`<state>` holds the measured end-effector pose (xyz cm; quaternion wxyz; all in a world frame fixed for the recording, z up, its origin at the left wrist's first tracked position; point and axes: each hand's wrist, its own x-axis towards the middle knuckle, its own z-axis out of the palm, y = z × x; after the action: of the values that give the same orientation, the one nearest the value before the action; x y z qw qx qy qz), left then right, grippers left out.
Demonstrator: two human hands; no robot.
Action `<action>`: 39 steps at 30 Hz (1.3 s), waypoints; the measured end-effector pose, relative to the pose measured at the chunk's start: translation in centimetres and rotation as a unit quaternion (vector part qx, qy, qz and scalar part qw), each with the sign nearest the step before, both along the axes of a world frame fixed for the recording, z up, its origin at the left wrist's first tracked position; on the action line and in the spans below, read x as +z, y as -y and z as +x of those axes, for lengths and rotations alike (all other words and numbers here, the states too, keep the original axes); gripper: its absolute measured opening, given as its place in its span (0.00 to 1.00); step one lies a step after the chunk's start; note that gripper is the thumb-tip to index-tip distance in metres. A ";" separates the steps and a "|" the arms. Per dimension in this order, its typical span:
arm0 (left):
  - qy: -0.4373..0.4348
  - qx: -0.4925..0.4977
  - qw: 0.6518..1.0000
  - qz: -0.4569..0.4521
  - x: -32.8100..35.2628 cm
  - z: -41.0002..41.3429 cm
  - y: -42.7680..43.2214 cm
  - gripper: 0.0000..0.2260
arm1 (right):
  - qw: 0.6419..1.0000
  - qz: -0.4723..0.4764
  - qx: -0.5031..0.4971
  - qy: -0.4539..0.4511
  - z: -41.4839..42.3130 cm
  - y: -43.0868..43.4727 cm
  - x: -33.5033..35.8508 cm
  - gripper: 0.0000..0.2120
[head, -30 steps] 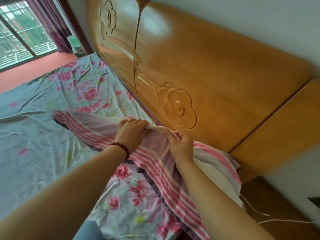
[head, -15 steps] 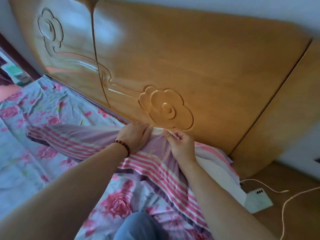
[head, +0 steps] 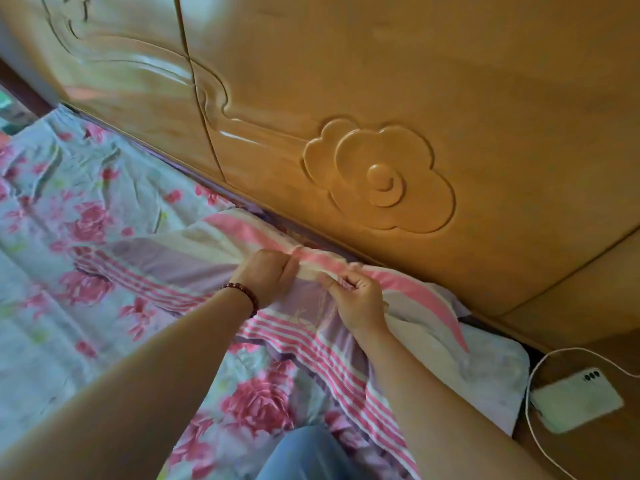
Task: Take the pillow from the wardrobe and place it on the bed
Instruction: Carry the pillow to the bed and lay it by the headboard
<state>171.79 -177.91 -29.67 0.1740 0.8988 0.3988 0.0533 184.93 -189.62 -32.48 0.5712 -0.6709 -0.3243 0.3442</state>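
Headboard [head: 381, 81] blocks behind; floral sheet [head: 69, 271] lies open.

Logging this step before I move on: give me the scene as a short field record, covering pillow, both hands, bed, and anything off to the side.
pillow: pink-striped pillow lying on the bed by the wooden headboard
left hand: left hand closed on the pillow's top edge; bead bracelet on the wrist
right hand: right hand pinching the same edge, close beside the left
bed: floral sheet, wrinkled
side: white phone with cable on the wooden surface right of the bed
task state: pillow on bed, still gripped
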 end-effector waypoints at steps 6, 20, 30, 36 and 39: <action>-0.020 0.025 0.998 -0.053 -3.7 -0.8 -0.2 0.18 | 0.998 -0.064 0.016 0.006 -0.5 -0.3 -3.0 0.25; -0.139 0.029 0.985 -0.096 -8.9 -3.4 1.2 0.14 | 0.968 -0.227 0.064 0.083 -2.8 -0.7 -7.1 0.11; -0.097 0.086 0.984 -0.124 -10.5 -1.8 0.8 0.07 | 0.958 -0.233 0.094 0.138 -3.5 -0.5 -7.8 0.03; -0.162 0.176 0.967 -0.087 -11.0 -2.1 0.4 0.18 | 0.914 -0.249 0.146 0.285 -3.7 -1.3 -8.2 0.18; -0.240 0.209 0.943 -0.100 -10.9 -1.7 0.0 0.24 | 0.895 -0.255 0.150 0.334 -4.2 -1.6 -8.8 0.22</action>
<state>170.06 -177.92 -40.58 0.1472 0.7592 0.6112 -0.1684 180.75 -187.98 -41.30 0.1799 -0.8126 -0.4937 0.2521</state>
